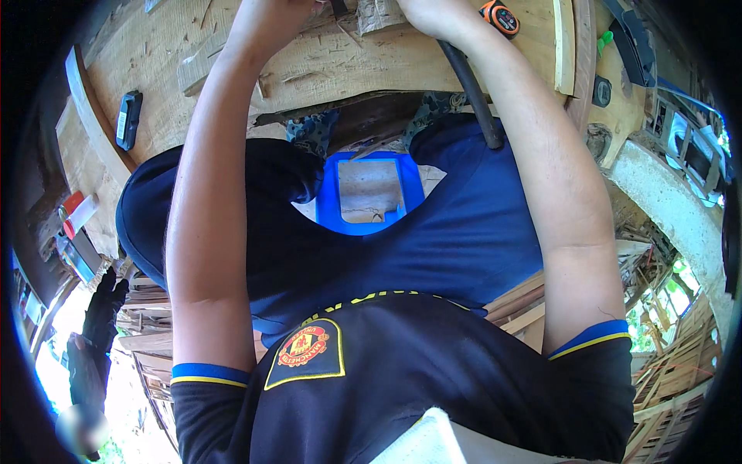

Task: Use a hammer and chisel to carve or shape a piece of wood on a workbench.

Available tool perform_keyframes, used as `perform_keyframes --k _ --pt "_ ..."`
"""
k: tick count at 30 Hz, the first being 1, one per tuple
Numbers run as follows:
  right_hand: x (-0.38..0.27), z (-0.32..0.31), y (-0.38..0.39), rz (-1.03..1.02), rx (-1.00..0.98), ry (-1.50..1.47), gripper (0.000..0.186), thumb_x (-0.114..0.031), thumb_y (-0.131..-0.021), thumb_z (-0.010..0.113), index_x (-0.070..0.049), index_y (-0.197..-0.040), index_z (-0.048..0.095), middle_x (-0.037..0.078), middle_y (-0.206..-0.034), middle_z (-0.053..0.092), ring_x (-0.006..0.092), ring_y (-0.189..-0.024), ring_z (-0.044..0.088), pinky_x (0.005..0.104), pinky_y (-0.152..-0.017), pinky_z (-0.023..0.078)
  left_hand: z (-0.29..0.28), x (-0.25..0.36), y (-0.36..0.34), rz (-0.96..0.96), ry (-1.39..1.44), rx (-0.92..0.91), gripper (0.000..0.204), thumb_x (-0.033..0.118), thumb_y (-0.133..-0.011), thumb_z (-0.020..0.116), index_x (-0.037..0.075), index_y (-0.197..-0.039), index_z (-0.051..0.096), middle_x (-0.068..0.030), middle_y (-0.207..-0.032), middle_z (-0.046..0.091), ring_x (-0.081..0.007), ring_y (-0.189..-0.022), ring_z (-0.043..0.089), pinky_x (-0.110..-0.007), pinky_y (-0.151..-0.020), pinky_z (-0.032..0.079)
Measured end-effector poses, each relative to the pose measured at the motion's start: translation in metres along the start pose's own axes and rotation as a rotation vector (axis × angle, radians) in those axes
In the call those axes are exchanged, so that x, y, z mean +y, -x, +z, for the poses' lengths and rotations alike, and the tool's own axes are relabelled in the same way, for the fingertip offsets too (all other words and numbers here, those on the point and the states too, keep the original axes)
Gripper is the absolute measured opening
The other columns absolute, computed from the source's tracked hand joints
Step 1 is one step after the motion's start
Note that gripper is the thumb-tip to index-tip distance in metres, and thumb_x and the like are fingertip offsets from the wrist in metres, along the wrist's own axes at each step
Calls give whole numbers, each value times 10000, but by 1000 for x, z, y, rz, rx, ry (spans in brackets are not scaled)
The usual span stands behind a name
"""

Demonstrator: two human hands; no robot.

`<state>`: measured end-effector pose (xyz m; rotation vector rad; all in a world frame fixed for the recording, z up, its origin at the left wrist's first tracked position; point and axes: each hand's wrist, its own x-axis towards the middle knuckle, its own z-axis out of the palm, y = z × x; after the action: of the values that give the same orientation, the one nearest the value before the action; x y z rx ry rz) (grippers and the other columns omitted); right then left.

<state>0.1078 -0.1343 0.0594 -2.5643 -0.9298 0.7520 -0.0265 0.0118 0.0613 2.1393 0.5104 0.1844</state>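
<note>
At the top edge, my left hand [280,14] reaches over the wooden board, its fingers mostly cut off by the frame. Beside it the tip of a dark flat tool [339,8] shows; whether I hold it cannot be seen. My right hand [434,14] is also cut off at the top, close to a small rough wood block [380,14]. A dark rod-like handle [470,93] passes under my right wrist, and its lower end reaches my thigh. The handle's other end is hidden.
A wide wooden board [332,69] with splinters lies across in front of me. An orange and black tape measure [501,18] sits right of my right wrist. At left is a black handheld device [129,121]. Between my legs stands a blue plastic stool [329,193].
</note>
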Motion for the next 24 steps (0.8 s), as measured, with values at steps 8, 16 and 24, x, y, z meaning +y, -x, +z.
perform_keyframes --k 8,16,24 --pt "-6 -4 -2 54 -61 5 508 -379 -971 483 101 -1035 638 317 -1060 633 442 -1053 596 483 -916 463 13 1 9 92 76 -35 123 25 -873 640 -8 -976 697 -114 -809 711 -130 -746 657 -295 -688 525" --pt "-47 -38 54 -596 425 -349 332 -246 -967 525 64 -984 643 264 -859 672 404 -825 667 448 -718 529 16 -12 11 100 170 -20 141 21 -872 641 -12 -999 695 -121 -820 716 -100 -757 645 -293 -680 532" --pt "-75 -63 66 -401 115 -197 276 -186 -974 509 60 -950 632 238 -782 670 394 -730 671 434 -648 529 15 -1 13 99 169 -3 143 2 -841 644 -21 -976 683 -113 -800 707 -86 -746 612 -294 -684 532"
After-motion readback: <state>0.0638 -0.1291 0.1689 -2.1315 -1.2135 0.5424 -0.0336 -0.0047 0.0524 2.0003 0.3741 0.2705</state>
